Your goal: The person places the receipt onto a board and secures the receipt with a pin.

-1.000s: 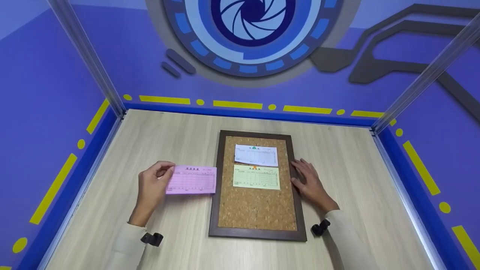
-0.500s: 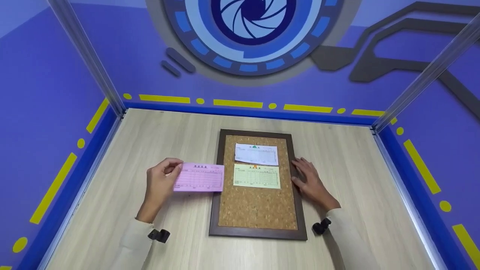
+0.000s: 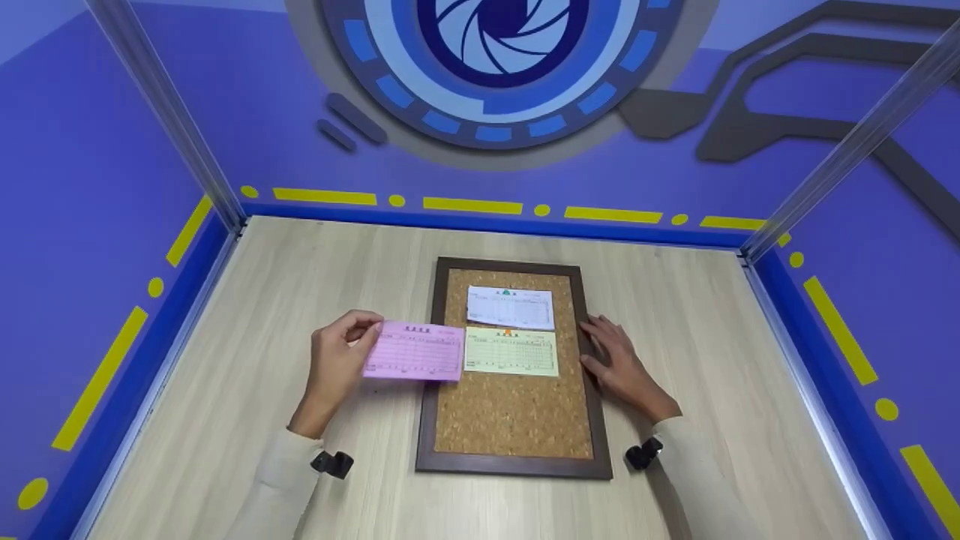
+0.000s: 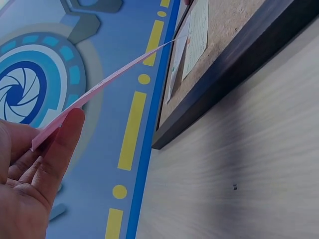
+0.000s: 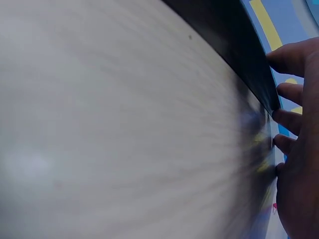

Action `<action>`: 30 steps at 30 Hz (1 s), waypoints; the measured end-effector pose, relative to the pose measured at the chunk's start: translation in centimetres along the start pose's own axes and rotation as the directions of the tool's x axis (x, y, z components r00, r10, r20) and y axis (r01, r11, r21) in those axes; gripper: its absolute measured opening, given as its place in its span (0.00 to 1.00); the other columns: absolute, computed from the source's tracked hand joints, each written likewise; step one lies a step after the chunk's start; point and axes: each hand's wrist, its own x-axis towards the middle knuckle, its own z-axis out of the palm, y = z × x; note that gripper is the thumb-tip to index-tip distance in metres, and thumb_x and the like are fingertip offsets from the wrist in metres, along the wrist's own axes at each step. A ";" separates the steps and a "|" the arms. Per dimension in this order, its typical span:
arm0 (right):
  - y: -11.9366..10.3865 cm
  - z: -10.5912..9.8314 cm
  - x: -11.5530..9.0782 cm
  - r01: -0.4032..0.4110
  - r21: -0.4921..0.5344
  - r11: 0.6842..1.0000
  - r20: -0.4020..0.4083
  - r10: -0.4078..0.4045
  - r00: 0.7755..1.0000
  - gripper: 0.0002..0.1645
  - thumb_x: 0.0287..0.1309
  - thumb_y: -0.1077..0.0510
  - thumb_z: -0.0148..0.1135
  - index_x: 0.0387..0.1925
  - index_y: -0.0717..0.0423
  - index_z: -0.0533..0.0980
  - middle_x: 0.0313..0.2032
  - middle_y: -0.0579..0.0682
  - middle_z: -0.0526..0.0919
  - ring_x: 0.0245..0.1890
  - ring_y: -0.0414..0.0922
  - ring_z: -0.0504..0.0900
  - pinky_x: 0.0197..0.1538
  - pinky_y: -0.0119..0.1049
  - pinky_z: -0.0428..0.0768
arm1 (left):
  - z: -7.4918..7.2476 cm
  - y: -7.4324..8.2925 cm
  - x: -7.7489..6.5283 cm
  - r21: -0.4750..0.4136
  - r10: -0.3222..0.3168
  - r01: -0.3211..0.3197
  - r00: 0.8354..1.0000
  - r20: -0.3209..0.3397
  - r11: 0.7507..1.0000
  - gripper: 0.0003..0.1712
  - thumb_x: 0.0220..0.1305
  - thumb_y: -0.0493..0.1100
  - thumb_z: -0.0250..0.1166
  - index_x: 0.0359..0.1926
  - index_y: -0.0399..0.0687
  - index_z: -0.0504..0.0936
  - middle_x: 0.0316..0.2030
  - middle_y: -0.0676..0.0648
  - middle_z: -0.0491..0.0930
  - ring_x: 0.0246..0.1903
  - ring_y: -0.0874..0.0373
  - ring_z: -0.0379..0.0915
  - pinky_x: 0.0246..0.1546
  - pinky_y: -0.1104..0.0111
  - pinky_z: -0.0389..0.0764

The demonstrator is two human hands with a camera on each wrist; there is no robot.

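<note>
In the head view my left hand (image 3: 337,364) pinches a pink printed form (image 3: 415,352) by its left edge, between thumb and fingers. The form's right end overlaps the left rail of a framed cork board (image 3: 517,420); in the left wrist view the pink form (image 4: 99,87) is raised above the table. My right hand (image 3: 621,367) rests its fingers against the board's right rail; the right wrist view has the fingertips at the dark frame (image 5: 234,40). A white form (image 3: 510,307) and a pale green form (image 3: 511,351) are pinned on the cork, one below the other.
A green pushpin (image 3: 506,292) and an orange pushpin (image 3: 508,332) stand at the forms' top edges. The board lies on a pale wooden table (image 3: 337,262), walled at the back and both sides by blue printed panels (image 3: 480,169).
My left hand has carried the pink form to the right and slightly up, from beside the board to over its left rail. My right hand has stayed at the frame.
</note>
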 end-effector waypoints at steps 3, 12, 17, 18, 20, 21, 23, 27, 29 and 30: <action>-0.2 -0.1 0.0 -0.014 -0.006 1.000 0.008 0.014 1.000 0.39 0.75 0.57 0.67 0.81 0.60 0.68 0.83 0.63 0.62 0.86 0.64 0.51 0.86 0.61 0.43 | 0.5 0.1 0.2 0.001 0.011 -0.011 1.000 0.009 1.000 0.07 0.71 0.25 0.70 0.45 0.36 0.91 0.39 0.42 0.92 0.36 0.49 0.90 0.37 0.79 0.82; -1.3 0.0 -0.2 0.008 0.002 1.000 -0.022 -0.008 1.000 0.39 0.73 0.55 0.70 0.80 0.56 0.71 0.84 0.63 0.60 0.86 0.66 0.50 0.80 0.73 0.52 | 1.7 0.2 0.2 -0.023 0.023 -0.022 0.999 0.023 0.999 0.06 0.70 0.25 0.71 0.43 0.36 0.91 0.38 0.42 0.92 0.35 0.50 0.91 0.36 0.78 0.83; -2.1 0.0 -0.2 0.048 0.001 0.999 -0.023 -0.048 0.999 0.38 0.72 0.57 0.70 0.79 0.58 0.71 0.83 0.64 0.61 0.86 0.67 0.50 0.80 0.74 0.51 | 2.3 0.3 0.1 -0.037 0.028 -0.027 0.999 0.030 0.999 0.06 0.70 0.25 0.71 0.43 0.36 0.91 0.38 0.42 0.92 0.35 0.50 0.90 0.35 0.77 0.84; -2.3 0.1 -0.2 0.057 0.001 0.998 -0.020 -0.057 0.998 0.38 0.72 0.57 0.70 0.79 0.59 0.72 0.83 0.64 0.61 0.86 0.67 0.49 0.80 0.74 0.51 | 2.4 0.3 0.1 -0.040 0.027 -0.026 0.999 0.032 0.999 0.06 0.70 0.25 0.71 0.43 0.36 0.91 0.38 0.42 0.92 0.34 0.50 0.90 0.35 0.77 0.84; -2.6 0.1 -0.2 0.066 0.007 0.998 -0.012 -0.066 0.998 0.38 0.73 0.56 0.70 0.79 0.60 0.72 0.83 0.63 0.62 0.86 0.66 0.49 0.81 0.74 0.50 | 2.7 0.4 0.1 -0.047 0.025 -0.024 0.999 0.031 0.999 0.06 0.70 0.25 0.71 0.43 0.36 0.91 0.38 0.42 0.92 0.34 0.51 0.90 0.34 0.77 0.84; -2.8 0.1 -0.2 0.072 0.009 0.997 -0.011 -0.071 0.997 0.38 0.73 0.55 0.70 0.78 0.60 0.72 0.84 0.63 0.62 0.86 0.66 0.49 0.81 0.74 0.50 | 2.8 0.4 0.1 -0.048 0.027 -0.026 0.999 0.031 0.999 0.06 0.70 0.25 0.71 0.43 0.36 0.91 0.38 0.42 0.92 0.34 0.51 0.90 0.35 0.77 0.84; -3.1 0.2 -0.1 0.083 0.015 0.996 -0.011 -0.083 0.996 0.38 0.73 0.54 0.71 0.78 0.60 0.72 0.83 0.62 0.62 0.86 0.66 0.50 0.81 0.74 0.49 | 3.1 0.4 0.2 -0.051 0.030 -0.028 0.999 0.031 0.998 0.06 0.70 0.25 0.71 0.42 0.36 0.91 0.38 0.42 0.92 0.34 0.51 0.90 0.35 0.77 0.84; -3.7 0.6 0.1 0.158 0.022 0.987 -0.044 -0.157 0.987 0.38 0.71 0.57 0.71 0.77 0.65 0.72 0.81 0.67 0.66 0.84 0.72 0.53 0.79 0.76 0.50 | 3.6 0.5 0.2 -0.073 0.043 -0.040 0.998 0.036 0.997 0.06 0.70 0.25 0.71 0.42 0.36 0.91 0.38 0.42 0.92 0.35 0.50 0.91 0.35 0.77 0.84; -4.0 0.7 0.1 0.205 0.035 0.978 -0.063 -0.202 0.977 0.38 0.70 0.59 0.71 0.76 0.69 0.72 0.78 0.71 0.67 0.82 0.75 0.55 0.78 0.77 0.51 | 3.8 0.6 0.3 -0.084 0.045 -0.041 0.998 0.042 0.996 0.06 0.70 0.25 0.71 0.42 0.36 0.91 0.38 0.42 0.92 0.35 0.50 0.91 0.35 0.77 0.84; -4.2 0.8 0.2 0.226 0.040 0.973 -0.070 -0.223 0.972 0.38 0.69 0.61 0.71 0.76 0.70 0.72 0.78 0.73 0.68 0.81 0.76 0.55 0.77 0.78 0.52 | 4.0 0.6 0.3 -0.088 0.046 -0.042 0.998 0.044 0.995 0.06 0.70 0.25 0.71 0.42 0.36 0.91 0.38 0.42 0.92 0.35 0.50 0.91 0.35 0.77 0.84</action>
